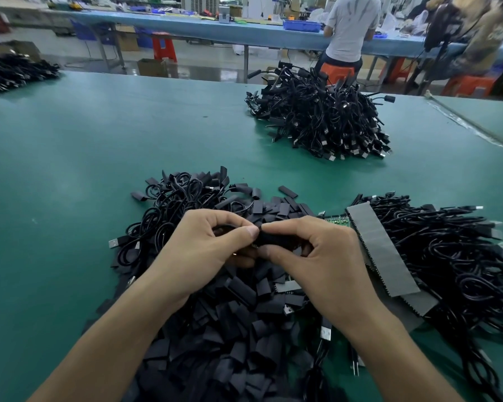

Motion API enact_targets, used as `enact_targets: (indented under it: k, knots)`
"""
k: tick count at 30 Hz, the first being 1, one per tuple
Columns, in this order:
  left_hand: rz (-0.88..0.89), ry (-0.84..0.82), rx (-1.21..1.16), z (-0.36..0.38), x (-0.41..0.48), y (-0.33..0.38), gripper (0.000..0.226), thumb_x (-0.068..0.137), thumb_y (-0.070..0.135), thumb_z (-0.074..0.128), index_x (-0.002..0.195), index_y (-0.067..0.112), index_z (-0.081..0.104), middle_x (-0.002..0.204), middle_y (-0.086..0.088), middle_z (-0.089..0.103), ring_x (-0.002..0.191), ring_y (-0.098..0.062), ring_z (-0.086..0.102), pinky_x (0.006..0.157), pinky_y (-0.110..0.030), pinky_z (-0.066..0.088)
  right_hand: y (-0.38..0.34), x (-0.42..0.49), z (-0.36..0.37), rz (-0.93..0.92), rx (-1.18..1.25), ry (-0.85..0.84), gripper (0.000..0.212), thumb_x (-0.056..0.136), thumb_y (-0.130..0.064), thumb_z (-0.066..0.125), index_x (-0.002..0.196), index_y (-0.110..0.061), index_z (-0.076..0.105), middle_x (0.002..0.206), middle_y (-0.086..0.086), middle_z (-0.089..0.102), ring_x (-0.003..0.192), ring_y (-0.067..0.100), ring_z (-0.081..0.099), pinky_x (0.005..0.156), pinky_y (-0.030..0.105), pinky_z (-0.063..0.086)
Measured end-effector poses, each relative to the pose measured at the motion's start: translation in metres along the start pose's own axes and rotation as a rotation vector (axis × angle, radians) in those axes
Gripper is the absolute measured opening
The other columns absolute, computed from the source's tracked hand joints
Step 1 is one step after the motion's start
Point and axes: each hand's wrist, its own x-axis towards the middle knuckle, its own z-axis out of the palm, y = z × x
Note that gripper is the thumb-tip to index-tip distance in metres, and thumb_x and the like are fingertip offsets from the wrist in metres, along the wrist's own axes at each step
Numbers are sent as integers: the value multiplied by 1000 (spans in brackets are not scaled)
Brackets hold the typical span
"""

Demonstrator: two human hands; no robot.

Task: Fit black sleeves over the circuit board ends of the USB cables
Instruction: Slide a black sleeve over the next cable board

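My right hand [311, 253] pinches a black sleeve [273, 237] between thumb and forefinger. My left hand [206, 245] meets it at the sleeve's left end, fingers curled round a thin black cable [224, 226] whose board end is hidden between the fingertips. Both hands hover over a heap of loose black sleeves [233, 314]. Coiled USB cables [172, 204] lie just behind the heap. To the right, a green circuit board [337, 220] peeks out beside a pile of cables [453, 256].
Grey foam strips [381, 250] lie across the right cable pile. A big heap of cables [323, 117] sits further back on the green table [99, 146], another at far left [15, 72]. A person [349, 30] sits at the blue bench behind.
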Motion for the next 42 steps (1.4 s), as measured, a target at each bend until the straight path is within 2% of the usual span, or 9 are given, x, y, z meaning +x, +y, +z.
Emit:
enact_targets:
  k: [6,11,19,24,27,30,33,38,42]
  knots:
    - [-12,-36,-21,-1,0,-1,5,83,14,74,80,11,77,76,-15,75,70,-19,73,64,-24,59,2,1,0,4,-47,-3,27,73,-18,86,99,-25,79,86,-25,67,87,-7,64,76,6,47]
    - [-6,-61,-52,-3,-1,-1,23,62,28,79,79,12,77,78,-17,75,74,-21,74,68,-27,61,4,1,-2,8,-17,-10,27,75,-22,84,101,-25,78,89,-23,69,88,-7,64,76,6,46]
    - [11,-65,-82,-2,0,-1,15,69,12,79,83,8,75,79,-15,75,70,-19,73,64,-22,58,7,2,-2,-7,3,4,23,76,-18,83,98,-24,79,87,-19,71,84,-5,65,74,7,47]
    - [101,56,31,-3,2,-3,14,83,-2,74,86,11,74,76,-11,75,67,-20,73,61,-22,58,12,1,-5,118,-130,-33,16,79,-34,80,94,-29,79,84,-21,70,83,-7,62,72,8,45]
    - [172,204,103,-4,4,-5,16,84,-1,74,83,16,74,74,-7,74,67,-20,73,60,-22,57,19,1,-9,258,-278,-202,15,85,-45,71,90,-32,76,79,-21,69,77,-4,62,73,26,54]
    - [225,285,106,-6,6,-5,21,85,0,74,79,20,73,72,-6,73,67,-21,73,59,-23,57,21,0,-8,306,-398,-347,28,85,-49,69,109,-35,70,98,-19,66,94,3,61,87,34,53]
    - [271,201,84,-5,5,-4,23,84,0,75,79,23,73,74,-5,73,69,-20,74,62,-23,58,19,0,-4,224,-361,-357,61,79,-57,72,134,-42,51,110,-20,56,106,4,52,93,29,46]
    - [283,146,168,-6,3,-1,26,81,1,77,78,26,74,73,0,73,68,-17,72,61,-24,57,13,0,1,80,-90,-195,16,91,-30,70,107,-32,75,83,-19,70,77,2,65,70,26,53]
    - [319,197,540,-6,-4,6,16,79,20,72,78,35,71,65,14,69,58,-5,63,56,-24,50,11,0,3,-33,-150,-137,21,87,-21,74,108,-25,77,86,-9,70,83,9,64,75,35,54]
